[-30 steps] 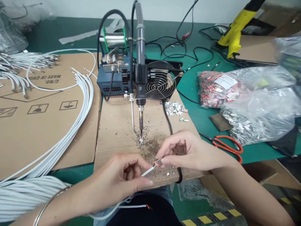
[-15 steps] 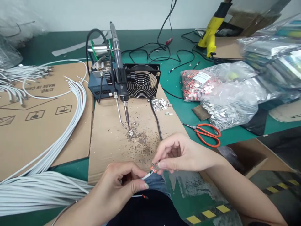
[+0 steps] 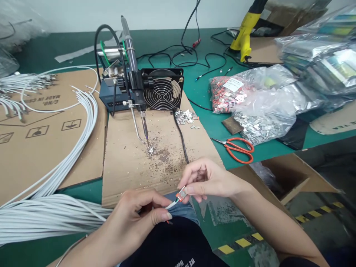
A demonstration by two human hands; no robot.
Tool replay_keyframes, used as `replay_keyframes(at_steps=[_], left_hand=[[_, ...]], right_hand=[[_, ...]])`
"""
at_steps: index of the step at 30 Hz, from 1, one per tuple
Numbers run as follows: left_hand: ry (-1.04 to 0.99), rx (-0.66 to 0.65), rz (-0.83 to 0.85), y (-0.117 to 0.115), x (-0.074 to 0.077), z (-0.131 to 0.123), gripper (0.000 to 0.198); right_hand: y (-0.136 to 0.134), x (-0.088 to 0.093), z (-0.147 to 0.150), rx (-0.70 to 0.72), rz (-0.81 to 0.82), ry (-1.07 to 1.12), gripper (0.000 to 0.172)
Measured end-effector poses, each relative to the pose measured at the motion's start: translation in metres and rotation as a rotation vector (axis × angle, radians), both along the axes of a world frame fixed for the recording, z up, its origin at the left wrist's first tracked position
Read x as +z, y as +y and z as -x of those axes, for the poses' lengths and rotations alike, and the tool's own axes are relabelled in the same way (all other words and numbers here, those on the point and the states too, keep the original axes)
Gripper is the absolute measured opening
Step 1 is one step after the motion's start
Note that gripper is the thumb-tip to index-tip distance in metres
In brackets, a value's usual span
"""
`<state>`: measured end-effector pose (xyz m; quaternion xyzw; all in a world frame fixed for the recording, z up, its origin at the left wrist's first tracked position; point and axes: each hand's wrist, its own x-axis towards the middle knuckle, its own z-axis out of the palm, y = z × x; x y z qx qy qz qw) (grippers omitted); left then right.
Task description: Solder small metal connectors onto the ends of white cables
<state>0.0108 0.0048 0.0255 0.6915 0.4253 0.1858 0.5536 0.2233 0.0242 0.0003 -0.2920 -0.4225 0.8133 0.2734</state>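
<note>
My left hand (image 3: 144, 213) pinches a white cable (image 3: 170, 205) near its stripped end, where thin coloured wires come out. Those wires meet a small orange-and-silver connector (image 3: 181, 194), which my right hand (image 3: 204, 181) grips between thumb and fingers. Both hands are close together, just off the front edge of the cardboard sheet (image 3: 125, 167). Beyond them a soldering iron (image 3: 133, 70) stands in a holder, its tip pointing down at a small heap of solder bits (image 3: 150, 150). Whether each wire is fixed to the connector I cannot tell.
White cables (image 3: 50, 218) lie bundled at left. A fan (image 3: 162, 91) and solder spool (image 3: 111, 53) stand behind. Metal pieces (image 3: 186, 116) lie beside the fan. Orange-handled scissors (image 3: 239, 150), a bag of orange connectors (image 3: 228, 94) and a bag of metal shells (image 3: 264, 124) are at right.
The camera view has shifted slightly, so the bench items sit higher and further left. Both hands keep their grip; the connector now shows more of its flat face.
</note>
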Motion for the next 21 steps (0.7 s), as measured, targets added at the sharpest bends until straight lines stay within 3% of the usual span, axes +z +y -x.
replay_keyframes(at_steps=[5, 9, 12, 14, 16, 19, 21], left_hand=[[0.017, -0.035, -0.183, 0.0, -0.004, 0.002, 0.012], [0.066, -0.113, -0.332, 0.0, -0.009, 0.004, 0.015], [0.203, -0.255, -0.473, -0.004, -0.022, 0.002, 0.022], [0.391, -0.449, -0.528, -0.012, -0.038, -0.001, 0.022], [0.603, -0.599, -0.571, -0.023, -0.056, 0.0, 0.022], [0.695, -0.609, -0.733, -0.033, -0.075, 0.01, 0.041], [0.614, -0.604, -0.823, -0.034, -0.077, 0.02, 0.044]], right_hand=[[-0.015, 0.009, 0.002, -0.117, -0.11, -0.098, 0.008], [-0.022, 0.013, 0.004, -0.129, -0.178, -0.185, 0.01], [-0.026, 0.017, -0.001, -0.08, -0.41, -0.372, 0.014], [-0.027, 0.021, -0.014, -0.062, -0.637, -0.574, 0.026], [-0.025, 0.025, -0.034, -0.186, -0.808, -0.839, 0.033], [-0.011, 0.027, -0.072, -0.541, -0.9, -1.368, 0.026], [0.006, 0.025, -0.094, -0.576, -0.889, -1.771, 0.022]])
